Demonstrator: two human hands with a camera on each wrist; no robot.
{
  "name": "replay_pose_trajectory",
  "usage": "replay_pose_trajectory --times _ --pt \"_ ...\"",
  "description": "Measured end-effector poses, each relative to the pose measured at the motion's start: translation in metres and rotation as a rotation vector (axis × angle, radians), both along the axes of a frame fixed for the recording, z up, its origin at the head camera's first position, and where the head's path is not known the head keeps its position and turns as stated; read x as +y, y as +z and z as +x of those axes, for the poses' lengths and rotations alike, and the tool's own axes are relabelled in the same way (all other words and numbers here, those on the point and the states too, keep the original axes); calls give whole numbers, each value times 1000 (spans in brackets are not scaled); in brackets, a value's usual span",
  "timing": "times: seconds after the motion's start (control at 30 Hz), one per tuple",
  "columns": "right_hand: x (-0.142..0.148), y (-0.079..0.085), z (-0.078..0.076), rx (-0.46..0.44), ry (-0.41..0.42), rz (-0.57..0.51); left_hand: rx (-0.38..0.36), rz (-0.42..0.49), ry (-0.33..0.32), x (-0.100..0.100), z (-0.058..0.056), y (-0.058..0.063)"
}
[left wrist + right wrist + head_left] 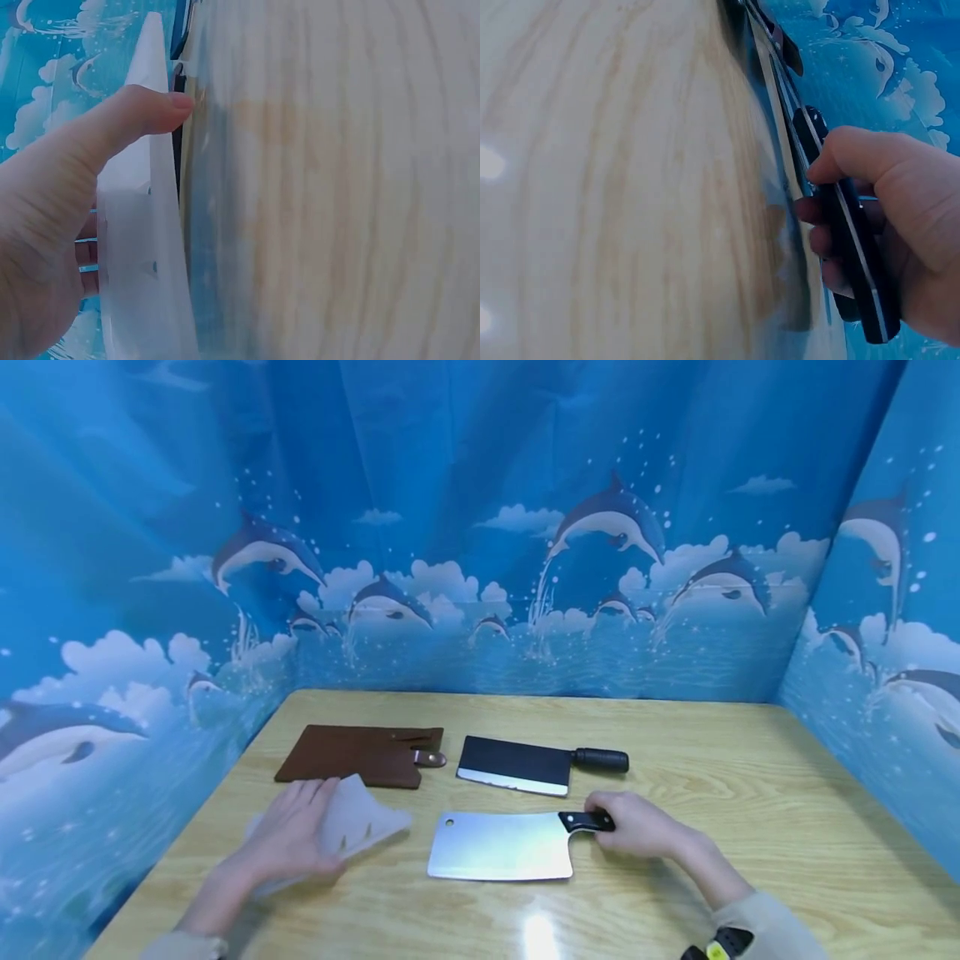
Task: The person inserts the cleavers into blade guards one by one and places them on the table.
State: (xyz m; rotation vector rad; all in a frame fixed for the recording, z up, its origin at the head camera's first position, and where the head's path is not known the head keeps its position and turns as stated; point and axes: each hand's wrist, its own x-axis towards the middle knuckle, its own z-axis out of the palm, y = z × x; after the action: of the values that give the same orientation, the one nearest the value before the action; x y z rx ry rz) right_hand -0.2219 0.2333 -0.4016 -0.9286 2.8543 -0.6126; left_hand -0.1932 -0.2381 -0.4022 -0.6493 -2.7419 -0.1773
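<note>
My left hand (288,835) holds a translucent white plastic blade cover (362,817) at the left of the table. In the left wrist view the thumb lies over the near side of the cover (139,217) and the fingers show behind it. On the right, my right hand (636,825) grips the black riveted handle (859,255) of a silver cleaver (501,847). Its broad blade points left, with a small hole at the far corner, close over the wood. A gap separates blade and cover.
Behind the silver cleaver lies a second cleaver (517,763) with a dark blade, bright edge and black handle. A brown leather sheath (345,755) with a snap strap lies at the back left. Dolphin-print curtains (480,527) surround the wooden table (705,743).
</note>
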Motion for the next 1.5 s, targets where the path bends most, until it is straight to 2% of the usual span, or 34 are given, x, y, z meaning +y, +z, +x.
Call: replay_pose_trajectory --times 0.2,0.47,0.67,0.83,1.07,1.5 --pt "11 -1 5 56 -8 12 -24 -8 -44 13 -5 7" --pt "25 7 15 142 -148 2 -44 -77 -105 33 -12 13" --pt "19 14 20 205 -272 -45 -25 -91 -159 47 -18 11" --pt "11 19 23 247 -330 -42 -9 -98 -188 59 -21 9" --pt "3 18 24 313 -357 -64 0 -104 -237 72 -23 5" --pt "4 16 26 327 -363 -73 -27 -109 -229 79 -20 8"
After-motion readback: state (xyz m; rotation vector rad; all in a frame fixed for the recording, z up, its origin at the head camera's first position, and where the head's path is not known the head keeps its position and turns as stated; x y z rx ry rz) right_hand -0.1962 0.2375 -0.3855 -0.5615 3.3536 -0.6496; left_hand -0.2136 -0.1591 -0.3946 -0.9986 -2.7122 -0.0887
